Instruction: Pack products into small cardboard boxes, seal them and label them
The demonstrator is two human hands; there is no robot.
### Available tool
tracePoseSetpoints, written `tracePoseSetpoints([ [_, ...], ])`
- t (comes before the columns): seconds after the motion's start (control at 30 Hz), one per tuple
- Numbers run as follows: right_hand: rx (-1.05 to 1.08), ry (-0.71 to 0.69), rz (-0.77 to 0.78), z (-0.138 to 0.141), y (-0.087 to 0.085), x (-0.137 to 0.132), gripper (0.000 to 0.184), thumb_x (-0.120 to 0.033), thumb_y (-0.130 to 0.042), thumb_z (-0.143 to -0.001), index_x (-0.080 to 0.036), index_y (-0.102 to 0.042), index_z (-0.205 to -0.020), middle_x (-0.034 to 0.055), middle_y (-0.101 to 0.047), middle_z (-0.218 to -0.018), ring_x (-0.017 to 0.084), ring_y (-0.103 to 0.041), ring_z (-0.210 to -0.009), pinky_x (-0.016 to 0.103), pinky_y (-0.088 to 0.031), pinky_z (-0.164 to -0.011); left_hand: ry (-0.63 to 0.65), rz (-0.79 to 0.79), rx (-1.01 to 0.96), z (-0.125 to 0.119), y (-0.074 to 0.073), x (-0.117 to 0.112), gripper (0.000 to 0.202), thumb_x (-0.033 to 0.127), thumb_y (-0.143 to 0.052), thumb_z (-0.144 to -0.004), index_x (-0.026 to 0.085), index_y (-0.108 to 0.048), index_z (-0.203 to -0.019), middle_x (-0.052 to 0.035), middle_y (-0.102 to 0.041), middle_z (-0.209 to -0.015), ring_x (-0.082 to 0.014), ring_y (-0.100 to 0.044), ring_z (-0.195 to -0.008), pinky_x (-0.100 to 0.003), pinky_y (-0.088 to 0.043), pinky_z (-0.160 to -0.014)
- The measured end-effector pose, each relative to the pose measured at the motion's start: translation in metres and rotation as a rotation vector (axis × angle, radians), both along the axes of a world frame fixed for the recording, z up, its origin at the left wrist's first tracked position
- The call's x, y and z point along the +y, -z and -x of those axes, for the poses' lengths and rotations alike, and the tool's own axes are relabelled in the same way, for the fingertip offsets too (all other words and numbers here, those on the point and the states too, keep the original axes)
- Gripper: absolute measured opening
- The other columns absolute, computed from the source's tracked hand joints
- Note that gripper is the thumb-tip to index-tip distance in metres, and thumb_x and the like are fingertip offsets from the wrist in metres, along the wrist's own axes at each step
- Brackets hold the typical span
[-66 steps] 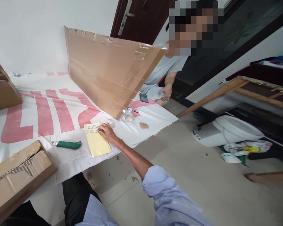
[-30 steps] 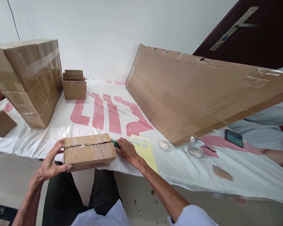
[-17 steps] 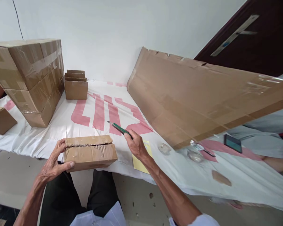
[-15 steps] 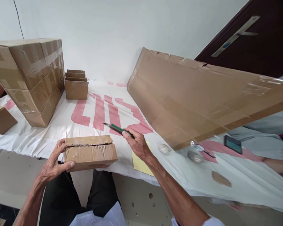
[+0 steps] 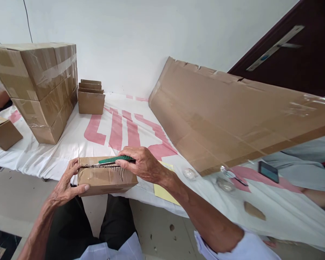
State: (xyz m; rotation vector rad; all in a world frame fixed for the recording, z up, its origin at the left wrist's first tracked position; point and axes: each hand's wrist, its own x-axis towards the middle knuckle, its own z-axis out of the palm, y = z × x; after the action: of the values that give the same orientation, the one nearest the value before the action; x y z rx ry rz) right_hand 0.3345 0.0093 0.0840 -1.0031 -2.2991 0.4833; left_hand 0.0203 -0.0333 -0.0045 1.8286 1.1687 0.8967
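A small cardboard box [image 5: 105, 182] lies at the table's front edge, a torn seam running along its top. My left hand [image 5: 67, 184] grips its left end, thumb on the near side and fingers at the far corner. In my right hand [image 5: 143, 164] is a green utility knife [image 5: 116, 159], held nearly flat over the box. Its blade points left and lies along the seam; how deep the tip sits cannot be made out. Under my right forearm, a yellow sheet [image 5: 165, 193] is partly covered.
Taped boxes [image 5: 47, 90] are stacked at the left, with an open-flapped box [image 5: 91, 103] beside them. A large cardboard panel [image 5: 227, 115] leans on the right. Tape rolls [image 5: 190, 173] and a phone [image 5: 268, 171] lie near it. Other people sit at both sides.
My right hand has brought the knife left and down from above the table onto the box's seam. My left hand keeps its hold on the box. The view has shifted slightly.
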Motion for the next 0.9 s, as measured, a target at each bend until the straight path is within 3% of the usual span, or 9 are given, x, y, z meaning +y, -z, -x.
tracePoseSetpoints([
  [0.27, -0.231, -0.032, -0.167, 0.013, -0.003, 0.010, 0.035, -0.038, -0.057, -0.108, -0.020, -0.071, -0.082, 0.0014, -0.067, -0.075, 0.013, -0.054, -0.067, 0.028, -0.032, -0.062, -0.008, 0.024, -0.013, 0.000, 0.002, -0.001, 0.066, 0.060, -0.078, -0.087, 0.030, -0.064, -0.144, -0.0118, -0.045, -0.157, -0.0397, -0.039, -0.154, -0.056, -0.037, -0.128],
  [0.6, -0.527, -0.034, -0.253, 0.016, -0.015, 0.017, 0.036, -0.048, -0.059, -0.108, -0.020, -0.070, -0.088, 0.0031, -0.069, -0.079, 0.014, -0.050, -0.064, 0.031, -0.021, -0.058, 0.012, 0.000, -0.009, -0.001, 0.001, -0.001, 0.060, 0.059, -0.078, -0.088, 0.032, -0.066, -0.140, -0.0106, -0.047, -0.154, -0.0390, -0.039, -0.154, -0.054, -0.037, -0.128],
  [0.77, -0.507, 0.070, -0.244, -0.017, -0.023, 0.020, 0.043, -0.055, -0.062, -0.104, -0.021, -0.069, -0.078, 0.0036, -0.065, -0.072, 0.015, -0.049, -0.060, 0.032, -0.021, -0.058, -0.016, -0.005, 0.009, 0.007, 0.001, -0.001, 0.061, 0.059, -0.074, -0.090, 0.033, -0.061, -0.144, -0.0106, -0.049, -0.152, -0.0381, -0.049, -0.145, -0.053, -0.050, -0.116],
  [0.9, -0.322, 0.133, -0.121, -0.065, -0.027, 0.016, 0.040, -0.053, -0.060, -0.104, -0.024, -0.072, -0.080, 0.0024, -0.069, -0.073, 0.017, -0.057, -0.065, 0.031, -0.034, -0.062, -0.054, -0.041, 0.040, 0.013, 0.001, -0.001, 0.074, 0.056, -0.076, -0.089, 0.035, -0.049, -0.155, -0.0114, -0.048, -0.156, -0.0383, -0.049, -0.147, -0.053, -0.051, -0.114],
])
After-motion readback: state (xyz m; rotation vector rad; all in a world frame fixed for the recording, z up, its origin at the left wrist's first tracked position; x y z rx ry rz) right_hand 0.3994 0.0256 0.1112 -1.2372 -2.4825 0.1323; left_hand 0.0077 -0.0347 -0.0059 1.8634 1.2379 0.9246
